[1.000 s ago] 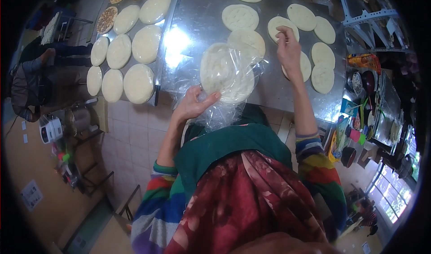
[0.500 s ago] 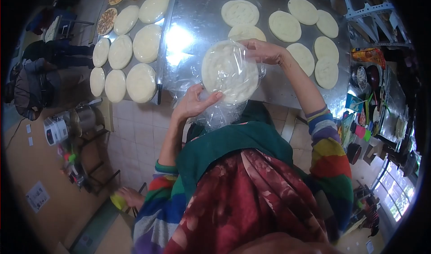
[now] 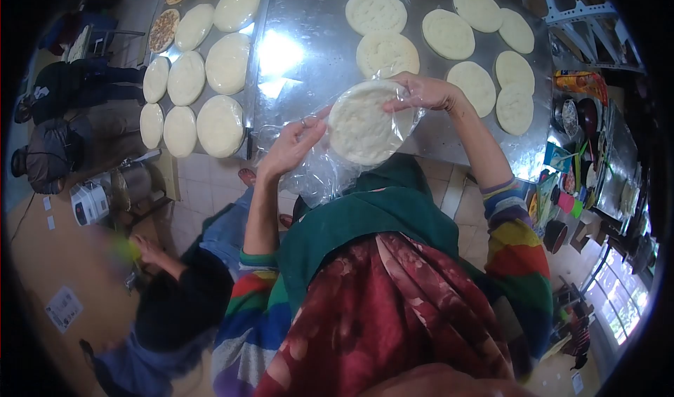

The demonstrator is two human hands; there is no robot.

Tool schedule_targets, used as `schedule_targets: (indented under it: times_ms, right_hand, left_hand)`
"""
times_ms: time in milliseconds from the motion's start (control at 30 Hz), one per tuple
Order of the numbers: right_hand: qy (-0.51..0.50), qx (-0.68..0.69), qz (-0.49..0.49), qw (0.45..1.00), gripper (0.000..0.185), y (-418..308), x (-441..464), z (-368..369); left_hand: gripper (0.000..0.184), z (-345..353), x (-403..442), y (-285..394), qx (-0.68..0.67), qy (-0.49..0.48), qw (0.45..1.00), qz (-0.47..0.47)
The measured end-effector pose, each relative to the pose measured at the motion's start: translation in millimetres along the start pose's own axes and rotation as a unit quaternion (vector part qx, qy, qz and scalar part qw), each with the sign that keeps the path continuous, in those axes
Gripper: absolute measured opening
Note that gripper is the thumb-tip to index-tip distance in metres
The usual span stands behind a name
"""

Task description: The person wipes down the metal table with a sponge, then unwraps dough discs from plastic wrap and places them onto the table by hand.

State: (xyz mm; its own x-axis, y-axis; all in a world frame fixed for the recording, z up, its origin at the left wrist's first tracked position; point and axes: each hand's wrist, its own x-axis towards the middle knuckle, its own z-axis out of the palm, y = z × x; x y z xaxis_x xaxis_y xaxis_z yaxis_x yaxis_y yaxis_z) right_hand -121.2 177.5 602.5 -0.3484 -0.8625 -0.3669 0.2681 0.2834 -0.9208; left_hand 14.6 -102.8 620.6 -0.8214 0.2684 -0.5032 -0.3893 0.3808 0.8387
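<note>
A round, pale pizza base (image 3: 368, 131) is tilted in front of my apron, above the table's near edge. Clear plastic film (image 3: 319, 172) wraps around it and hangs in folds at its lower left. My right hand (image 3: 428, 92) grips the base at its upper right edge, thumb across its face and fingers behind. My left hand (image 3: 289, 148) is closed with the fingertips pinching the film at the base's left edge. Just beyond the held base, another pizza base (image 3: 387, 54) lies on the metal table.
Several unwrapped bases, such as one base (image 3: 448, 34), lie on the metal table (image 3: 302, 11). Several shiny, film-covered bases (image 3: 220, 125) line the left side. A metal rack (image 3: 579, 14) stands at right. Another person (image 3: 179, 306) is close behind at lower left.
My left hand has moved from the base's lower face to its left edge, pulling film leftward. The base has tilted and turned. Another person has come further into view at lower left.
</note>
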Motion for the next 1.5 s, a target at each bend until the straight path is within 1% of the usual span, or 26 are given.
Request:
schedule_targets:
  times_ms: [33,100,133,233,300,333,433,467,533,567,633,667,700,733,767,800,867,967,1033,1100,1167,1233,1300,1367,1400,1500]
  right_hand:
    - [-0.001,-0.010,-0.004,1.000,0.041,1.2,-0.5,1.2]
    - [0.031,0.033,0.046,0.998,0.045,4.3,-6.4,-1.9]
    - [0.047,0.053,0.071,0.995,0.047,6.1,-10.9,-5.3]
    - [0.122,0.291,-0.022,0.949,0.052,51.2,-22.5,-14.5]
    - [0.187,0.377,-0.056,0.905,0.047,63.5,-24.9,-17.2]
    - [0.219,0.418,-0.074,0.879,0.045,62.4,-25.1,-17.4]
    - [0.264,0.431,-0.157,0.849,0.050,51.1,-11.7,-21.3]
    - [0.290,0.407,-0.175,0.848,0.044,42.4,-5.1,-21.3]
    - [0.344,0.215,-0.103,0.908,0.040,24.5,11.7,-27.0]
    - [0.365,0.115,-0.066,0.922,0.038,18.4,22.2,-25.7]
    - [0.370,-0.013,-0.152,0.917,0.041,16.0,56.5,-0.5]
    - [0.366,-0.088,-0.201,0.904,0.042,18.5,69.7,15.5]
    - [0.359,-0.243,-0.220,0.874,0.041,28.2,78.4,27.6]
    - [0.342,-0.392,-0.236,0.821,0.040,41.2,86.8,40.4]
    - [0.317,-0.531,-0.248,0.746,0.040,53.7,93.1,52.1]
    - [0.307,-0.511,-0.237,0.767,0.038,67.2,94.8,62.9]
    - [0.281,-0.471,-0.213,0.809,0.036,88.8,88.6,79.5]
    - [0.285,-0.225,-0.165,0.917,0.038,98.9,76.7,84.7]
    - [0.256,-0.032,-0.043,0.965,0.038,89.1,70.2,87.4]
    - [0.196,0.129,0.066,0.970,0.039,78.2,70.4,86.9]
    - [0.110,0.253,0.159,0.948,0.040,70.6,79.4,84.8]
    - [0.027,0.355,0.174,0.918,0.039,57.5,86.1,86.3]
    - [-0.006,0.352,0.143,0.925,0.037,55.8,91.1,87.9]
    - [0.013,0.244,0.066,0.967,0.036,63.5,96.1,89.0]
    - [0.042,0.242,0.054,0.968,0.034,66.7,94.6,84.6]
    - [0.140,0.205,0.031,0.968,0.026,84.3,68.6,54.9]
  left_hand:
    - [0.053,3.5,1.1,2.4,-0.024,0.017,0.999,0.021]
    - [0.044,11.5,1.4,8.5,-0.072,0.051,0.994,0.063]
    - [0.044,10.5,0.8,8.1,-0.056,0.052,0.996,0.044]
    - [0.043,2.8,-3.7,-2.2,-0.044,0.062,0.997,0.004]
    - [0.042,3.0,-7.1,-19.1,-0.079,0.072,0.994,0.001]
    - [0.041,3.4,-11.3,-17.0,-0.104,0.086,0.991,-0.008]
    - [0.040,5.2,-27.3,-16.0,-0.164,0.138,0.976,-0.031]
    - [0.040,4.6,-31.9,-26.6,-0.173,0.165,0.970,-0.037]
    - [0.039,-2.3,-42.5,-59.8,-0.187,0.195,0.962,-0.044]
    - [0.038,-4.8,-49.8,-68.0,-0.194,0.218,0.955,-0.051]
    - [0.038,-4.1,-67.2,-79.8,-0.209,0.262,0.940,-0.067]
    - [0.036,-2.5,-76.6,-76.5,-0.193,0.299,0.932,-0.069]
    - [0.035,-4.1,-85.6,-94.4,-0.173,0.319,0.930,-0.059]
    - [0.035,-8.9,-95.7,-125.9,-0.152,0.340,0.927,-0.049]
    - [0.035,-10.0,-105.5,-144.0,-0.131,0.360,0.923,-0.040]
    - [0.035,-4.8,-115.2,-106.3,-0.221,0.339,0.910,-0.083]
    - [0.035,-0.9,-131.4,-105.8,-0.236,0.357,0.897,-0.115]
    - [0.035,6.4,-144.2,-109.8,-0.245,0.374,0.885,-0.129]
    - [0.035,11.4,-145.7,-105.1,-0.245,0.373,0.886,-0.125]
    - [0.035,12.6,-141.4,-90.0,-0.246,0.363,0.891,-0.122]
    - [0.036,9.5,-138.2,-87.1,-0.239,0.331,0.906,-0.112]
    - [0.036,8.7,-134.4,-88.4,-0.244,0.297,0.917,-0.108]
    - [0.036,6.9,-131.0,-89.8,-0.259,0.262,0.923,-0.110]
    - [0.037,6.3,-127.1,-85.9,-0.245,0.254,0.927,-0.126]
    - [0.037,7.0,-125.5,-83.5,-0.238,0.250,0.929,-0.135]
    - [0.038,11.5,-117.6,-77.2,-0.229,0.286,0.928,-0.069]
